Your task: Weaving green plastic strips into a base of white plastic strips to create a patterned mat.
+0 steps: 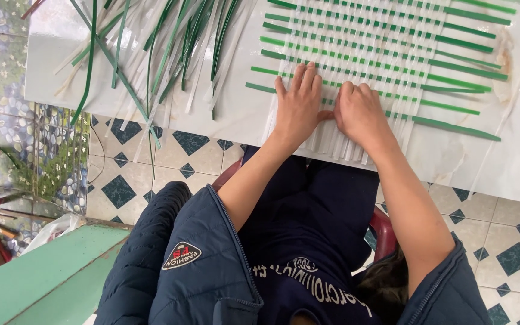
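A woven mat of white upright strips and green cross strips lies on a white table. My left hand rests flat on the mat's near left part, palm down, fingers stretched out and holding nothing. My right hand sits beside it, touching it at the thumb, with fingers curled down onto the weave near the lowest green strip. The fingertips are hidden, so I cannot tell whether they pinch a strip. Loose white strip ends hang toward the table's near edge below both hands.
A heap of loose green and white strips lies on the table's left part, some hanging over the edge. Below are a tiled floor, a red chair under me, and a green surface at lower left.
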